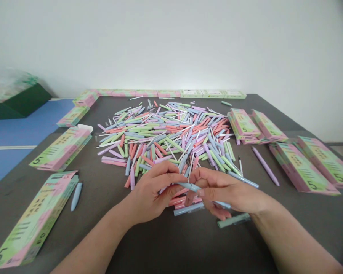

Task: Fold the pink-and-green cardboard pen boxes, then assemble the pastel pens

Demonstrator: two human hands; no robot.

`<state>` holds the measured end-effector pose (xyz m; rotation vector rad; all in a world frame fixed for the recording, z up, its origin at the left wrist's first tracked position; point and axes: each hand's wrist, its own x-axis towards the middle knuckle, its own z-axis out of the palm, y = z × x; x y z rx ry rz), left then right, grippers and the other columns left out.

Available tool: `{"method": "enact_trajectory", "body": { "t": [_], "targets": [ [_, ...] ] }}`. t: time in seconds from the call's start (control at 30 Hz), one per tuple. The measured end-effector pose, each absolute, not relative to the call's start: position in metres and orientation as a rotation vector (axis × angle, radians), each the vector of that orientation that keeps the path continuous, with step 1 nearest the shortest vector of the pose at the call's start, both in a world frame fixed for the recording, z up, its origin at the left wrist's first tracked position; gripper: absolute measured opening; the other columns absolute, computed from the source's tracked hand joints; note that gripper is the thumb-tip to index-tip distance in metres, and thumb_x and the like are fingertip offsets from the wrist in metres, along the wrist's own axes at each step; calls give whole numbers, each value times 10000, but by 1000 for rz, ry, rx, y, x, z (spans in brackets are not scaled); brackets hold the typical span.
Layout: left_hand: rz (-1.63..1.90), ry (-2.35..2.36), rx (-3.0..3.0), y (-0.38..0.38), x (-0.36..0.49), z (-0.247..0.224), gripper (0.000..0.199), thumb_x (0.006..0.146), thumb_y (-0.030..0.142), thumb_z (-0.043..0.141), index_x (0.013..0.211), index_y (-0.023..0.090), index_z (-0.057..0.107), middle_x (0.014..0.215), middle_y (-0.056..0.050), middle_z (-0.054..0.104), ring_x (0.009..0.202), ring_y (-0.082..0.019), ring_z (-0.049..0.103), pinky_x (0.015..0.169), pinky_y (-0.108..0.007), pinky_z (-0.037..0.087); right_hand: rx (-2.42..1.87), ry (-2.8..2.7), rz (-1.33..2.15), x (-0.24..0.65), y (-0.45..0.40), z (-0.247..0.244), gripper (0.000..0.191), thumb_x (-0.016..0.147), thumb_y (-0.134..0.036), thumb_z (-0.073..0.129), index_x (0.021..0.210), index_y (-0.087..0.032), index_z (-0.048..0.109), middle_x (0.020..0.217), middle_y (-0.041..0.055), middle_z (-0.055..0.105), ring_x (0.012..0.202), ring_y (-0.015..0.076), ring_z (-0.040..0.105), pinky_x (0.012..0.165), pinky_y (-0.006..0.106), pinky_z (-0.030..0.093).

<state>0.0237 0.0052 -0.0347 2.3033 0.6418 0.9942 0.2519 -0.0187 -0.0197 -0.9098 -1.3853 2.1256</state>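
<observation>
Apparently for steadiness, left hand and right hand pinch a light-blue pen barrel, pen parts heaped handily toward twelve o'clock.

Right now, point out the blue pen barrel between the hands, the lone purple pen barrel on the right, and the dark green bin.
Blue pen barrel (191, 186): head view, exposed middle stretch.
Purple pen barrel (265, 166): head view, middle of its length.
Dark green bin (25, 100): head view, side wall.

My right hand hides part of a blue pen piece. The left edge crops a green bin; print blurs on the far boxes.
</observation>
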Motion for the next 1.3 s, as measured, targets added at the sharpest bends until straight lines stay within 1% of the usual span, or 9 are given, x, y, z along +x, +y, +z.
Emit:
{"method": "enact_trajectory", "body": {
  "t": [0.1, 0.23, 0.33, 0.43, 0.57, 0.7, 0.9, 1.07, 1.3],
  "targets": [
    [1067, 627, 2261, 5, 24, -32, 213, 844, 63, 603, 1018, 158, 680, 923, -68, 613, 830, -141, 603, 716, -255, 508, -1064, -1503, 1915, 251, -21, -17, 226, 879, -367, 636, 974, -170, 578, 728, -22, 628, 382, 21, 439, 334, 135, 282],
    [1184, 644, 2211, 5, 25, -28, 179, 809, 69, 657, 954, 167, 696, 881, -62, 639, 794, -145, 622, 695, -263, 518, -1188, -1623, 1439, 247, -23, -17, 229, 832, -341, 694, 944, -142, 706, 742, 17, 652, 521, 77, 527, 478, 199, 425],
    [1223, 660, 2160, 5, 26, -27, 141, 798, 86, 680, 907, 173, 703, 843, -57, 653, 764, -146, 625, 670, -267, 518, -1170, -1738, 1191, 246, -24, -16, 193, 828, -305, 701, 948, -157, 734, 746, 36, 664, 621, 125, 577, 569, 236, 455],
    [1246, 649, 2116, 4, 27, -29, 152, 779, 82, 704, 900, 175, 706, 844, -54, 657, 768, -143, 624, 680, -269, 518, -1172, -1831, 1063, 245, -27, -14, 147, 836, -262, 680, 945, -172, 719, 742, 30, 648, 620, 119, 555, 547, 226, 423],
    [1268, 665, 2024, 3, 27, -33, 137, 790, 102, 701, 899, 183, 710, 872, -62, 664, 788, -151, 632, 696, -281, 532, -1244, -1784, 1107, 243, -30, -13, 99, 840, -248, 653, 906, -178, 634, 656, -11, 581, 539, 99, 493, 469, 208, 372],
    [1272, 680, 2007, 3, 26, -34, 139, 775, 87, 710, 875, 183, 717, 854, -55, 662, 782, -148, 638, 690, -274, 537, -1245, -1714, 1101, 243, -29, -14, 112, 825, -274, 685, 851, -171, 648, 660, 4, 612, 563, 117, 548, 525, 228, 432],
    [1325, 670, 2008, 2, 28, -34, 188, 755, 42, 713, 874, 187, 726, 843, -46, 668, 777, -143, 638, 691, -271, 533, -1204, -1755, 1199, 244, -25, -16, 213, 904, -347, 595, 910, -162, 702, 629, 6, 610, 547, 113, 542, 527, 230, 424],
    [1303, 707, 1933, 1, 30, -35, 139, 760, 84, 723, 857, 183, 735, 855, -61, 675, 777, -153, 649, 685, -273, 547, -1196, -1740, 1221, 244, -27, -14, 171, 846, -296, 668, 949, -172, 608, 712, 1, 612, 582, 108, 541, 516, 207, 416],
    [1282, 715, 1880, 2, 29, -35, 141, 760, 78, 721, 841, 192, 737, 850, -54, 674, 767, -147, 650, 671, -259, 546, -1218, -1738, 1166, 244, -23, -17, 235, 876, -362, 632, 786, -152, 686, 592, 13, 609, 534, 120, 542, 503, 227, 408]
  ]
}}
